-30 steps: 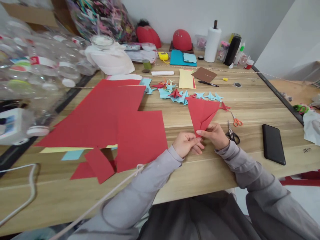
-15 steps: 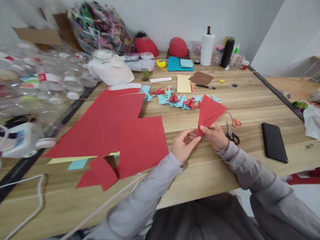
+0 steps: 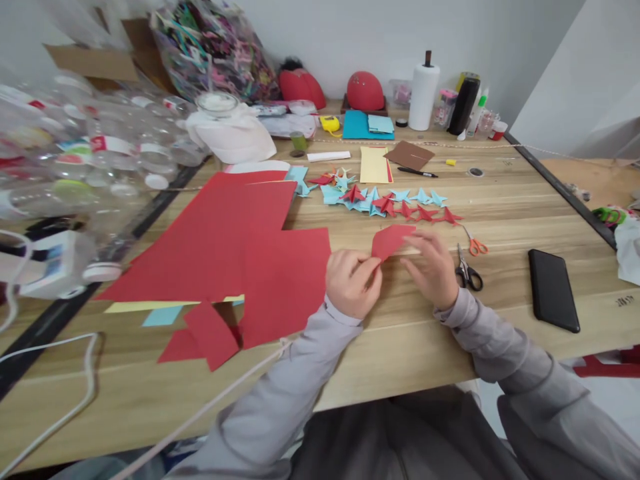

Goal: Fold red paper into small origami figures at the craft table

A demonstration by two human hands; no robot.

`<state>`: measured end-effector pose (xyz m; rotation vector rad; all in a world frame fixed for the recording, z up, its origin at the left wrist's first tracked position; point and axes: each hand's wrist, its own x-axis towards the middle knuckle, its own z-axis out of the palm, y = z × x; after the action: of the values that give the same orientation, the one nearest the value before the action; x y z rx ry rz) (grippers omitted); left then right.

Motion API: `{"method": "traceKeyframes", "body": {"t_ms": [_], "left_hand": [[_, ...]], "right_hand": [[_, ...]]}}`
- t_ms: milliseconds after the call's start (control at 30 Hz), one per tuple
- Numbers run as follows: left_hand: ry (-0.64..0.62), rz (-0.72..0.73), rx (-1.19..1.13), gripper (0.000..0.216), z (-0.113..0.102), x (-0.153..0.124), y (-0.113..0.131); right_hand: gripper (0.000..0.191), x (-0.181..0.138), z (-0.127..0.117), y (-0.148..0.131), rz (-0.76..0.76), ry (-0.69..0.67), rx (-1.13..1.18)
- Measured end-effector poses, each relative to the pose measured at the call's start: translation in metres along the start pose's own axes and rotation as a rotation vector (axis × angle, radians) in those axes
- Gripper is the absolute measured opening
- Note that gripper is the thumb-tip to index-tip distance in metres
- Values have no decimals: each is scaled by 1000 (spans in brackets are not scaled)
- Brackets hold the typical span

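Observation:
A folded piece of red paper is held above the table, its lower corner pinched between the thumb and fingers of my left hand. Just right of it is my right hand, fingers spread, with the fingertips close to the paper's right edge; whether they touch it I cannot tell. Large red sheets lie to the left, with a squarer red sheet beside my left wrist. Behind the hands, red and light blue folded paper stars sit in a cluster.
Black-handled scissors, orange-handled scissors and a black phone lie at right. Small red pieces and a white cable are front left. Plastic bottles crowd the left side. A white roll stands at the back.
The red paper has gone from a raised, wide triangle to a smaller, lower shape further left. My right hand has let its grip loosen and its fingers have spread.

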<state>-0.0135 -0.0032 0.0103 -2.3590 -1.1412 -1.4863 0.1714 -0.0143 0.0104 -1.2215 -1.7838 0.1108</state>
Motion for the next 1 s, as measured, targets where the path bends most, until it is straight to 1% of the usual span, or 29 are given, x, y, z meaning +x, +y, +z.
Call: {"method": "traceKeyframes", "body": {"t_ms": [67, 133, 200, 333, 433, 500, 567, 633, 733, 867, 933, 1000], "left_hand": [[-126, 113, -2, 13, -1, -1, 3], [-247, 155, -28, 15, 1, -2, 3], [-344, 134, -23, 18, 4, -2, -2], [-475, 35, 13, 21, 11, -4, -17], [-580, 23, 45, 21, 11, -5, -20], [-634, 32, 61, 22, 10, -5, -18], [-665, 22, 55, 23, 9, -5, -16], [-674, -23, 33, 23, 8, -4, -15], [-675, -109, -5, 22, 8, -3, -17], [-696, -143, -12, 25, 7, -1, -17], [-680, -176, -4, 25, 7, -1, -16], [-638, -241, 13, 24, 9, -2, -14]], "right_hand": [[24, -3, 2, 0, -123, -140, -62], [24, -5, 3, 3, -159, -223, -109], [25, -6, 3, 7, -158, -250, -130], [21, -6, 2, 11, -188, -297, -183], [18, -7, 1, 13, -233, -384, -212], [19, -7, 2, 15, -228, -440, -201], [20, -7, 1, 16, -197, -482, -177], [20, -6, 1, 17, -154, -492, -159], [19, -6, 0, 17, -82, -468, -168], [14, -4, 2, 21, -12, -433, -176], [17, -2, 4, 23, 38, -411, -174], [23, 1, 8, 24, 100, -396, -185]]}}
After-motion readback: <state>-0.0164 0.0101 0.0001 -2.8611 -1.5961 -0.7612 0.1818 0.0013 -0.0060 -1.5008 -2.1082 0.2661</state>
